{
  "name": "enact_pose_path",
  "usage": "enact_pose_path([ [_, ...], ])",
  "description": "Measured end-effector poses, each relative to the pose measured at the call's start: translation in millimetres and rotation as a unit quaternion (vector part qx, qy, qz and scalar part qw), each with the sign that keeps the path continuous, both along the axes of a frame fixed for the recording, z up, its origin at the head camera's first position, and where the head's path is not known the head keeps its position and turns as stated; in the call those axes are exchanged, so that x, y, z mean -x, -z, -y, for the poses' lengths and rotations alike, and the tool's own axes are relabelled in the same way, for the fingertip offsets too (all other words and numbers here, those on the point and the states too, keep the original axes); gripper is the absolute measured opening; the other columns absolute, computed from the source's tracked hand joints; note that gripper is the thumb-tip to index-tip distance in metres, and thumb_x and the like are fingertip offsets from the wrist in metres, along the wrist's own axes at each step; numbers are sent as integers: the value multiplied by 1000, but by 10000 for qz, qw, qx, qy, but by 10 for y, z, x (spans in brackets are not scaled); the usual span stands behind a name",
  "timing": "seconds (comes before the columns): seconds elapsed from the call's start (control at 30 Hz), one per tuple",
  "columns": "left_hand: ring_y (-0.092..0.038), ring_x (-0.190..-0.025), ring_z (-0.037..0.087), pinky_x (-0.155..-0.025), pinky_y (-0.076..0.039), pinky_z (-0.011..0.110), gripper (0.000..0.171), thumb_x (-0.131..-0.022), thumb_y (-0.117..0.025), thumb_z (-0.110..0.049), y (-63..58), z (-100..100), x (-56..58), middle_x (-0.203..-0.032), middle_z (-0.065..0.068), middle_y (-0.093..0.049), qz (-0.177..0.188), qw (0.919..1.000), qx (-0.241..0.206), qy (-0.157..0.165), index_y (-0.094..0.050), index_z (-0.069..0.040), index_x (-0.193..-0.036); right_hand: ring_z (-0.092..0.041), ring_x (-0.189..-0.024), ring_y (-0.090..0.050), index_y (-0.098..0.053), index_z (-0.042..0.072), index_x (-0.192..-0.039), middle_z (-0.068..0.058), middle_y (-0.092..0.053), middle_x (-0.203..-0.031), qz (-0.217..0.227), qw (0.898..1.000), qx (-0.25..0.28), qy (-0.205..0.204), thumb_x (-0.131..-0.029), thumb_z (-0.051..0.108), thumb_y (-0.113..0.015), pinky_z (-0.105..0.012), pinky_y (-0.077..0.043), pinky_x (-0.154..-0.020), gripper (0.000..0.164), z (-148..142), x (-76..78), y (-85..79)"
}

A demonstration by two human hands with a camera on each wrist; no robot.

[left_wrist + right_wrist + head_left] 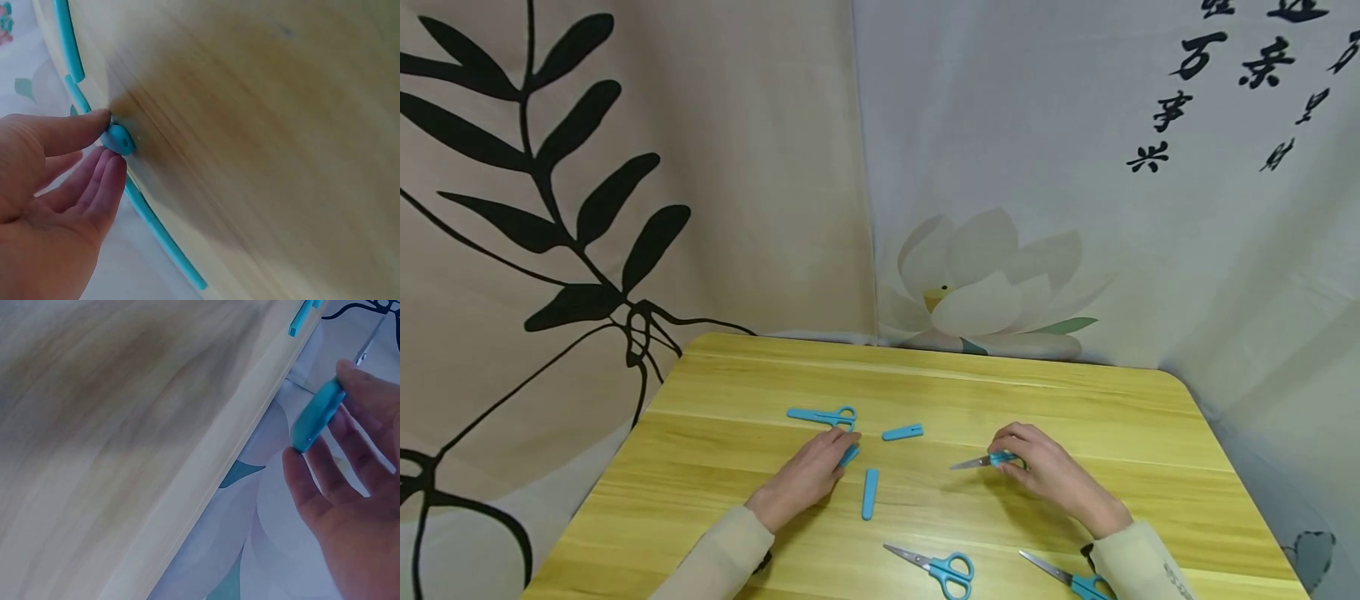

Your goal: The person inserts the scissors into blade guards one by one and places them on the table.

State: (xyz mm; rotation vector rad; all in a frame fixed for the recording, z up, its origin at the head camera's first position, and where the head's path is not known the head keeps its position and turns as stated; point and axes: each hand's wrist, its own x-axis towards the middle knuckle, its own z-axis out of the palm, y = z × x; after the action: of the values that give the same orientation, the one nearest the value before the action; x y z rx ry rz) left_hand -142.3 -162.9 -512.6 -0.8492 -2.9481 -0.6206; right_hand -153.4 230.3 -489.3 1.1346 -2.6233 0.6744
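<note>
In the head view my right hand [1037, 462] holds a pair of small scissors [1001, 457] by its blue handles, the bare blades pointing left. The right wrist view has the handle edge-on between thumb and fingers, raised off the table. My left hand [808, 473] pinches a blue blade cover [849, 455] between thumb and fingers; its rounded end [120, 139] faces the left wrist camera. Just beyond that hand lies a covered pair of scissors [816, 415]. Two loose blue covers, one farther back [902, 432] and one nearer [870, 494], lie to its right.
Two more pairs of blue-handled scissors with bare blades lie at the front of the wooden table [760, 392], one in the middle [953, 572] and one by the right sleeve [1078, 583]. A printed curtain [775, 167] hangs behind the far edge.
</note>
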Motion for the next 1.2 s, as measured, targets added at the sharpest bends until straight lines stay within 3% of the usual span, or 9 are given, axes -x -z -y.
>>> enact_pose_path([
  [0.13,-61,-119,33,-100,-52,49,52,-91,-76,4,6,24,13,-128,15,-63,670,9960,-509,-284,-58,3,-140,-17,-96,-65,-74,14,-99,2,-65,-109,-75,10000,9,-6,-79,-1,-88,-37,-59,-81,29,-11,0,15],
  [0.3,-62,-103,23,-92,-54,46,51,-89,-82,-6,43,54,62,-113,8,-65,912,9917,-780,-461,-62,3,-135,-17,-95,-65,-73,14,-99,2,-66,-108,-152,9999,35,-33,-78,-1,-88,-36,-59,-80,30,-22,3,25],
  [0.43,-59,-96,17,-86,-53,41,42,-89,-82,-9,69,63,92,-106,3,-63,885,9909,-861,-538,-68,1,-127,-17,-95,-65,-73,13,-98,1,-66,-107,-186,9998,55,-64,-77,-1,-89,-37,-59,-80,30,-29,5,32],
  [0.7,-58,-87,15,-78,-53,35,20,-91,-77,0,94,59,104,-97,0,-63,771,9913,-888,-594,-74,-3,-111,-17,-95,-65,-73,13,-97,2,-66,-107,-209,9997,55,-93,-76,-1,-89,-37,-59,-81,30,-45,8,55],
  [0.97,-60,-91,18,-82,-54,39,17,-94,-73,2,103,63,78,-100,1,-63,607,9951,-665,-420,-73,-6,-108,-17,-95,-64,-73,13,-99,2,-65,-107,-133,9998,50,-146,-78,-1,-88,-36,-59,-81,29,-22,2,73],
  [1.2,-58,-96,21,-87,-53,42,17,-94,-71,5,103,53,43,-102,2,-60,217,9989,-339,-226,-70,-7,-107,-17,-96,-64,-74,13,-100,2,-65,-108,-56,9999,25,-94,-80,1,-88,-37,-59,-82,27,13,-11,80],
])
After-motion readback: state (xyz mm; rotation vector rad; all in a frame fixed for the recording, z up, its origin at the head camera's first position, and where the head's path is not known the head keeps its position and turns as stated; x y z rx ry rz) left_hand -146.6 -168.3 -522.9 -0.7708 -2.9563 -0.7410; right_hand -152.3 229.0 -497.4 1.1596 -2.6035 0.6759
